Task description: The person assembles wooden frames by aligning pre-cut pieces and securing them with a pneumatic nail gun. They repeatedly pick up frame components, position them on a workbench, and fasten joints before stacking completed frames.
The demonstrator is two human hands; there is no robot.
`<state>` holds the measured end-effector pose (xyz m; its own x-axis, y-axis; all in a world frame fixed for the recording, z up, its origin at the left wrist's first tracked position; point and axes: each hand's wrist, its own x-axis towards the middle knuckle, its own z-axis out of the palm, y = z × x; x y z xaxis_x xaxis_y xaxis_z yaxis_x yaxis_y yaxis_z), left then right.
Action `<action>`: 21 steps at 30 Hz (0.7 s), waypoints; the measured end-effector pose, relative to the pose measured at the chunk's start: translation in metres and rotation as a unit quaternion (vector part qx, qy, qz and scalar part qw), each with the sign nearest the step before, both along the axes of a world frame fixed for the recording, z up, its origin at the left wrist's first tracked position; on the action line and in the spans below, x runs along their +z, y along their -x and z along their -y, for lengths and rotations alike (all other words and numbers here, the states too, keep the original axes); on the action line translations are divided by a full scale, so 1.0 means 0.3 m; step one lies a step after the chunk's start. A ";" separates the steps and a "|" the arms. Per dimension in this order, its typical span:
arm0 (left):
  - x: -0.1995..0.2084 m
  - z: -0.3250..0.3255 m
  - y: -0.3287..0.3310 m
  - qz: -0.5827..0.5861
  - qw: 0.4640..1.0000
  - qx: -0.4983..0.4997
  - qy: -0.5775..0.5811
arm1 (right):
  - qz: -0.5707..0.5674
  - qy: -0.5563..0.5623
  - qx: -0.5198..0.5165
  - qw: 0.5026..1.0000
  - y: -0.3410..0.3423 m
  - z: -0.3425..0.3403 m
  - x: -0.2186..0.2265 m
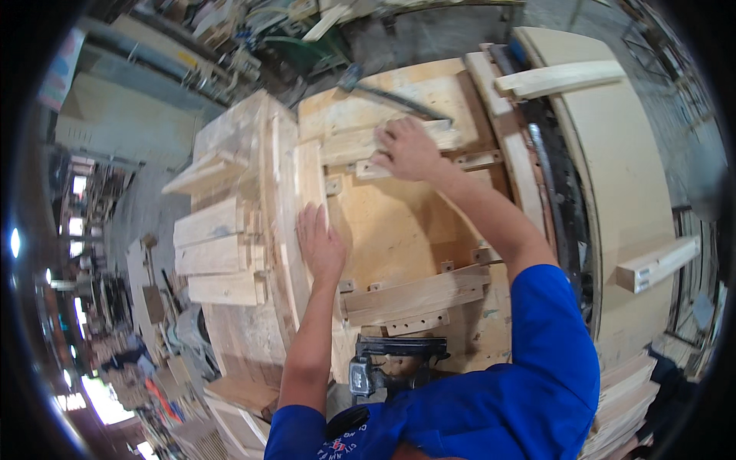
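Observation:
My left hand (322, 244) rests with its fingers stretched out along the left wooden slat (310, 172), pressing on its inner side. Farther off, the curled fingers of my right hand (408, 149) close over the far wooden slat (349, 146), which lies crosswise. Between the hands is a plywood work board (391, 218) with small wooden blocks fixed on it. A near wooden slat (418, 295) lies across the board, with a drilled strip (418, 323) beside it. Closest to my body sits a black and grey nail gun (399, 364), touched by neither hand.
A hammer (387, 96) lies beyond the far slat. Cut boards (211, 257) are stacked on the left bench. On the right, a long pale panel (621, 169) carries a loose plank (563, 78) and a short wooden bar (658, 264). More stacked wood (625, 399) stands at lower right.

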<state>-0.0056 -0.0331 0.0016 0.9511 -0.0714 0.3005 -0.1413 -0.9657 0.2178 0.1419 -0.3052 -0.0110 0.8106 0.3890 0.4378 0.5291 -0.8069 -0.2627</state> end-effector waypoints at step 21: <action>0.121 0.027 0.106 0.006 0.999 0.020 -0.043 | 0.163 -0.624 -0.427 0.634 1.239 0.837 0.628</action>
<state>-0.0372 -0.0411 0.0379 0.9499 -0.0600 0.3068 -0.1051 -0.9856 0.1324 -0.2298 -0.5564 0.1773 0.2802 -0.9447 0.1707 0.2300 -0.1065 -0.9673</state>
